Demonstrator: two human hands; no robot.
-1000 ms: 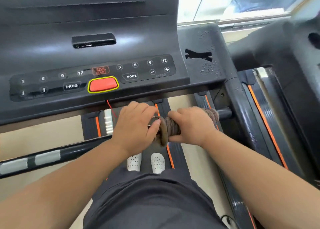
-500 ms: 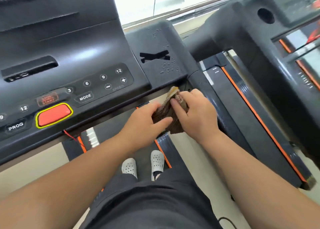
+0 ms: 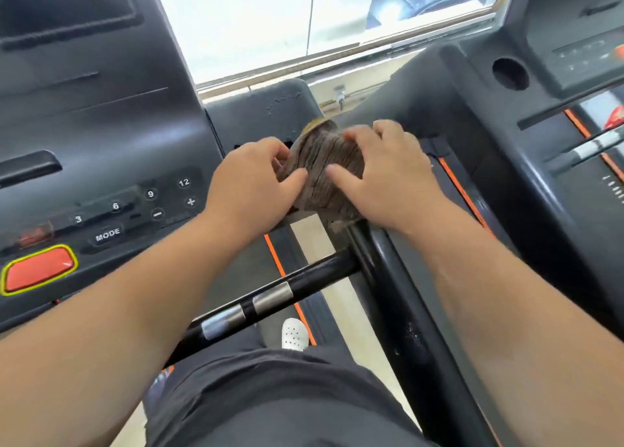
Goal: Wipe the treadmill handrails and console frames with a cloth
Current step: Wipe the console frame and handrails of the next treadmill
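A crumpled brown cloth (image 3: 326,173) rests on the right corner of the black treadmill console frame (image 3: 256,109), above the top end of the right handrail (image 3: 388,294). My left hand (image 3: 251,185) grips the cloth's left side between thumb and fingers. My right hand (image 3: 385,176) holds its right side, fingers spread over the top. The front crossbar handrail (image 3: 270,298), black with two silver sensor pads, runs below my forearms. The console panel (image 3: 111,217) with its buttons lies at the left.
A red stop button (image 3: 39,269) with a yellow rim sits at the lower left of the console. A second treadmill (image 3: 547,115) stands close on the right. A window (image 3: 304,18) lies ahead. My white shoe (image 3: 294,333) shows on the belt below.
Both hands have lifted the cloth off the crossbar handrail and carried it up and right onto the console's right corner. The view has swung to the right.
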